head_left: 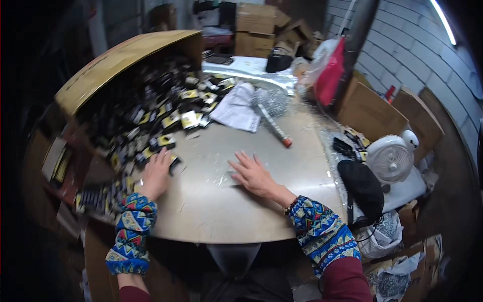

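Observation:
My left hand (155,173) reaches to the near edge of a large heap of small black items with yellow-and-white labels (141,118). Its fingers are stretched out, and a black item (174,162) lies right beside the fingertips; what is under the palm is hidden. Over the middle of the metal-topped table (211,211) my right hand (253,176) is spread, palm down, with nothing seen in it. Small clear scraps (217,177) lie just left of that hand. Both forearms wear patterned blue sleeve covers.
An open cardboard box (131,48) on its side holds much of the heap. Beyond my right hand lie a crumpled white cloth or paper (236,108) and a tube with a red end (274,128). At right stand a white fan (391,158) and a black pouch-like thing (359,189).

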Demonstrator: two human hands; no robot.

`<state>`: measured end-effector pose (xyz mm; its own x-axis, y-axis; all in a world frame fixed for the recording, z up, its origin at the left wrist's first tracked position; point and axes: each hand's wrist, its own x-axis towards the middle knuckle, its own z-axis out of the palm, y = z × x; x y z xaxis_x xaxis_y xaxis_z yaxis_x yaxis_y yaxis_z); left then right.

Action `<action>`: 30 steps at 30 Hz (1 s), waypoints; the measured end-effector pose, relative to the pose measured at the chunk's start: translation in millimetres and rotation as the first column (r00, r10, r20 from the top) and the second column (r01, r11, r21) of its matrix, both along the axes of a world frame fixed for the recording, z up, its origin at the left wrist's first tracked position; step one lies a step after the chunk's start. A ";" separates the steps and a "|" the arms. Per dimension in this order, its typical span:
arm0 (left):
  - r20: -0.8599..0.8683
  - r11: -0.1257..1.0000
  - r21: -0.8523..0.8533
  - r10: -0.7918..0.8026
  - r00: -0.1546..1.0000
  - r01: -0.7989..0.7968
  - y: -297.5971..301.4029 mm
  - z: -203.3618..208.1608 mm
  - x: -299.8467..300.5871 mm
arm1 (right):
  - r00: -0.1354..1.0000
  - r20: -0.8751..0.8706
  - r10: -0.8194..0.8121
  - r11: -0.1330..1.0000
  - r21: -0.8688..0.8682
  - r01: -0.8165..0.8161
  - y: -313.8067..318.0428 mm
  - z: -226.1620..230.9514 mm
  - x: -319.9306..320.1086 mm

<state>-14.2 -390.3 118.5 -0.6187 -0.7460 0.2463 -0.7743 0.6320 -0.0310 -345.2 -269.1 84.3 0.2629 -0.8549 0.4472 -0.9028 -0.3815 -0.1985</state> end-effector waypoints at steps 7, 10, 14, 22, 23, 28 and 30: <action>0.051 0.868 0.495 0.026 0.998 -0.048 -35.7 32.0 -8.0 | 0.711 0.031 -0.702 0.704 -0.113 0.701 -30.1 -9.9 -237.0; 0.050 0.917 0.397 0.034 0.998 -0.051 -19.1 40.3 -27.3 | 0.437 -0.007 -0.900 0.421 -0.281 0.862 -41.7 -35.3 -306.3; -0.056 0.940 0.341 0.026 0.998 -0.005 -10.3 23.5 -22.8 | 0.452 -0.082 -0.888 0.437 0.154 0.886 -69.5 -20.6 -309.7; -0.240 0.930 0.368 0.108 0.965 -0.013 28.7 39.3 -39.7 | 0.699 0.035 -0.714 0.697 0.129 0.706 9.0 -24.4 -189.5; -0.253 0.914 0.403 0.155 0.955 -0.042 37.7 41.5 -38.8 | 0.745 0.017 -0.667 0.735 0.176 0.655 24.6 -21.4 -167.8; -0.513 0.671 0.720 0.338 0.789 0.180 99.3 59.2 -44.6 | 0.881 -0.034 -0.472 0.836 0.300 0.459 53.2 -9.1 -85.4; -0.678 0.532 0.730 0.478 0.559 0.430 122.1 26.9 -30.0 | 0.938 -0.005 -0.346 0.903 0.269 0.335 34.2 -5.3 -47.4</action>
